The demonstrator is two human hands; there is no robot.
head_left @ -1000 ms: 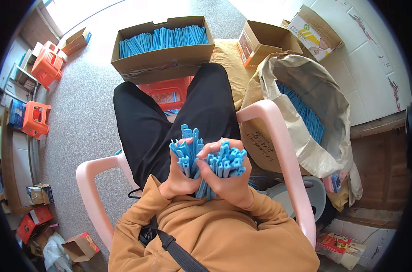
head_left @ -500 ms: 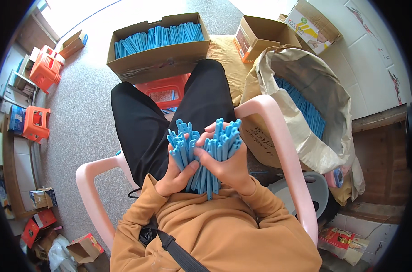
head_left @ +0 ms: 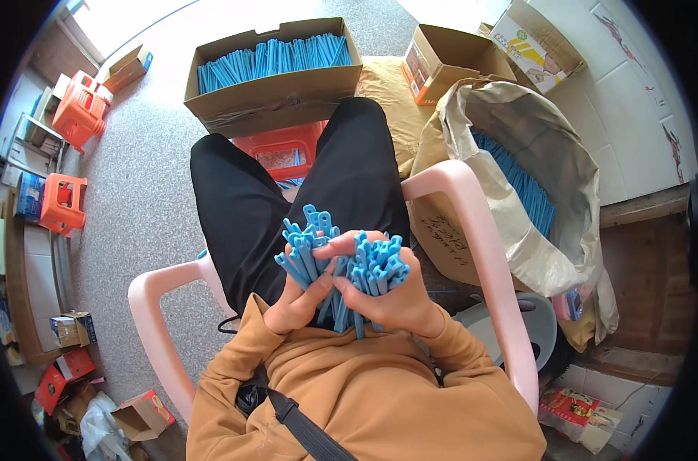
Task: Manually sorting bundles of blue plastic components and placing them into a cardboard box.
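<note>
Over my lap I hold two bundles of thin blue plastic sticks, some with a small hole at the flattened end. My left hand [head_left: 294,306] is closed round the left bundle [head_left: 304,252], whose tops fan out unevenly. My right hand [head_left: 404,306] wraps the right bundle [head_left: 378,265], its stick ends pointing up toward me. Fingers of my right hand stretch across to the left bundle and touch sticks there. The two hands meet between the bundles. The lower stick ends hang in front of my orange-brown sweatshirt [head_left: 364,384]; palms hide the middles.
Ahead of my knees, a cardboard box [head_left: 276,104] full of blue sticks rests on a red stool [head_left: 280,146]. At right stands an open sack [head_left: 472,177] with more sticks, beside a smaller carton [head_left: 441,65]. Pink chair arms [head_left: 472,200] flank me. Orange stools [head_left: 63,203] stand at left.
The right bundle has tipped so its top ends face me more. My right fingers have moved left onto the left bundle's sticks. The left bundle leans slightly more to the left.
</note>
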